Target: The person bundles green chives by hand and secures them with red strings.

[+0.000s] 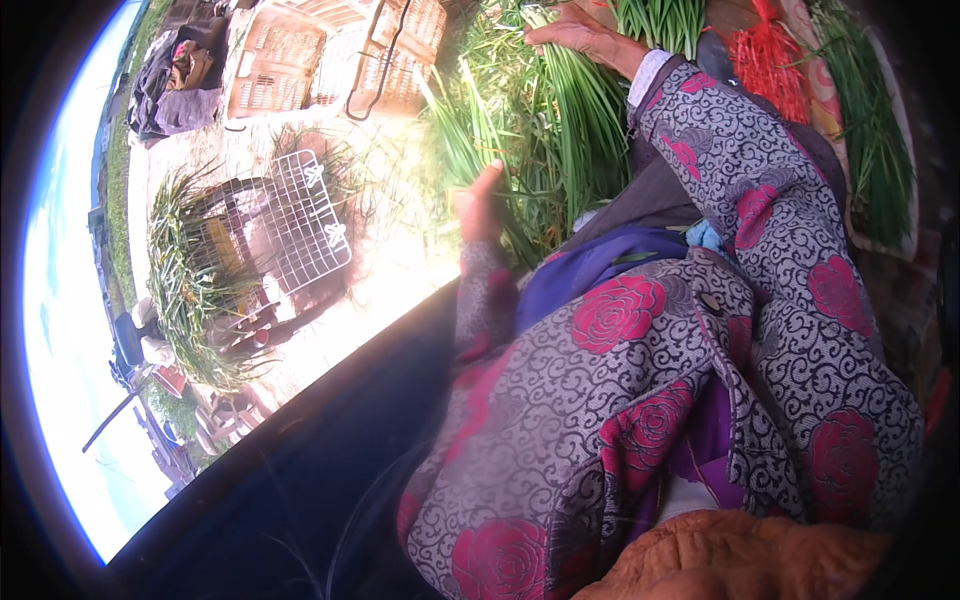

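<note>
My right hand (587, 38) is at the top middle, its fingers closed over the pale stem ends of a bunch of garlic chives (585, 115). The long green leaves hang down from it toward my lap. Lower and to the left, in strong glare, is my left hand (480, 205). Its thumb points up, and its other fingers look curled around a few loose chive stalks (452, 130), though the glare partly hides the grip. Loose green leaves (515, 90) lie heaped between the two hands.
Beige plastic crates (275, 75) stand at the upper left. Below them are a white wire rack (305, 225) and a pile of leaves (185, 285). Red plastic strips (768, 65) hang right of my right hand, near another chive bundle (880, 150). More chives (660, 22) lie at the top.
</note>
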`<move>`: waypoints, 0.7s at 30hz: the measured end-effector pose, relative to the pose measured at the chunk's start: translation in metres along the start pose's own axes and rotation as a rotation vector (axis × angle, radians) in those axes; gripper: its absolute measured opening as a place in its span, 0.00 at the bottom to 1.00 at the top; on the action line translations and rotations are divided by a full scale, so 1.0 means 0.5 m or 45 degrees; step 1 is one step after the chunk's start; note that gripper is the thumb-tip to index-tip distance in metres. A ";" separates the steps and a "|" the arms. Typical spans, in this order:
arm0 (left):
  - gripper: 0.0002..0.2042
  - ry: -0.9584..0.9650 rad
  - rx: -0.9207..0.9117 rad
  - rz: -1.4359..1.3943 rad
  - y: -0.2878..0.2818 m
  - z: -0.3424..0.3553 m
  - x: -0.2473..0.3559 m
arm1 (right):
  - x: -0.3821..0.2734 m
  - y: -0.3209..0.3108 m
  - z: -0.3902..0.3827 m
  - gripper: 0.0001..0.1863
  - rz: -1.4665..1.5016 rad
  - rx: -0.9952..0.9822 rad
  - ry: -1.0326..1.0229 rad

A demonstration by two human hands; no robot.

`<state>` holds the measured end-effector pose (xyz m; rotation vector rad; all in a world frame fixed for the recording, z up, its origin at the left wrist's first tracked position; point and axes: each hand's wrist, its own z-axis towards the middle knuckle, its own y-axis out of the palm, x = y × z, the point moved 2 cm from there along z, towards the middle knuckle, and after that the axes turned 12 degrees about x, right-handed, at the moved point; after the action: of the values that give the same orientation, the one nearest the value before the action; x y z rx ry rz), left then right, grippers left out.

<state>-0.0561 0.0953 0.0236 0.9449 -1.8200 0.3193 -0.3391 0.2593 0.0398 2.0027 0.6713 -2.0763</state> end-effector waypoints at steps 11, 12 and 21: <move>0.14 -0.066 -0.002 0.005 0.026 -0.034 0.022 | 0.015 0.012 0.002 0.21 -0.388 0.234 -0.407; 0.14 -0.076 -0.011 0.005 0.037 -0.043 0.033 | 0.035 -0.023 0.021 0.23 -0.448 0.251 -0.290; 0.15 -0.034 0.102 -0.234 0.003 -0.044 0.065 | 0.034 -0.088 -0.052 0.32 0.034 0.603 -0.375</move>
<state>-0.0482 0.0945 0.0619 1.1684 -1.7401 0.2671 -0.3359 0.3125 0.0320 1.8248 0.1019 -2.6270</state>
